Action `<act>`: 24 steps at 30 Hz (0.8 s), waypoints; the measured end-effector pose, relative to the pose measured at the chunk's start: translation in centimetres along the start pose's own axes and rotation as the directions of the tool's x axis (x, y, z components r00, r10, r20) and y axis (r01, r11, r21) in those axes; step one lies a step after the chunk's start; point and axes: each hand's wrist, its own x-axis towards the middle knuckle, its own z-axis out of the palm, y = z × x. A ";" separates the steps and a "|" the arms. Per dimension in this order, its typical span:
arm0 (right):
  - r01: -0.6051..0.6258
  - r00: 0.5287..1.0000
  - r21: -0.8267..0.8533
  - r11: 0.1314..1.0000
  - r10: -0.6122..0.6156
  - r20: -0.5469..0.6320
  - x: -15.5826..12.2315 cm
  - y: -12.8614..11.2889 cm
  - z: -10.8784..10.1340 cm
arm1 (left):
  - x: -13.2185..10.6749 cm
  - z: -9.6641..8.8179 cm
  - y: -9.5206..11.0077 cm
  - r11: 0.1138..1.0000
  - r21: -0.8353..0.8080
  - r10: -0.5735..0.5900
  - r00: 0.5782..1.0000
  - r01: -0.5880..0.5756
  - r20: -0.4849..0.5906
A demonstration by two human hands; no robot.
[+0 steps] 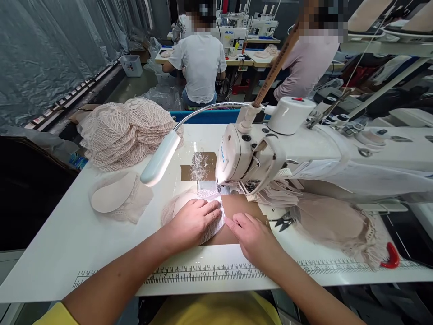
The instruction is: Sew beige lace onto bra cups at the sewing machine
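Note:
A pale pink lace bra cup [181, 205] lies under the needle area of a white sewing machine [233, 153], its white inner edge turned toward me. My left hand [198, 219] rests on the cup with fingers stretched out, pressing it against the table. At the cup's right edge, my right hand [250, 234] has its fingers curled and thumb and forefinger pinched at the fabric. The fingertips partly hide that edge. Brown tape [233, 207] covers the table beneath. Black thread snips [284, 222] lie to the right of my right hand.
A tall stack of lace cups [115, 131] stands at the back left, with a single cup [115, 194] nearer. More lace pieces [331, 221] lie right, beside a red-handled tool [390, 256]. A lamp [160, 158] arches over the table. Two people sit at machines ahead.

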 end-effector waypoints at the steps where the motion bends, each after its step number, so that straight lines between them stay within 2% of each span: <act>1: 0.008 1.000 -0.003 1.000 -0.008 -0.009 0.0 0.0 0.1 | 0.0 0.1 0.0 1.000 0.014 -0.004 1.000 0.004 0.003; 5: 0.024 0.999 -0.018 1.000 -0.024 -0.022 0.1 0.2 0.2 | 0.1 0.5 -0.2 0.998 0.056 -0.003 1.000 0.002 0.020; 8: 0.014 1.000 -0.006 1.000 -0.014 0.013 0.4 0.3 0.1 | 0.3 0.4 -0.4 0.997 0.071 -0.002 1.000 0.000 0.028; 13: -0.032 0.990 -0.004 0.999 0.033 0.137 1.9 0.7 -0.7 | 0.9 -0.2 -1.6 0.995 0.102 0.000 0.999 -0.005 0.047; 18: -0.072 0.961 -0.046 0.996 0.082 0.263 4.1 1.0 -1.5 | 1.8 -0.5 -3.2 0.992 0.127 0.014 0.997 -0.024 0.080; 21: -0.104 0.959 -0.087 0.991 0.123 0.254 4.7 1.1 -1.3 | 2.4 -0.4 -4.1 0.990 0.139 0.021 0.996 -0.033 0.086; 24: -0.122 0.970 -0.126 0.984 0.145 0.193 4.8 1.0 -1.0 | 2.9 -0.5 -4.8 0.989 0.141 0.028 0.996 -0.039 0.081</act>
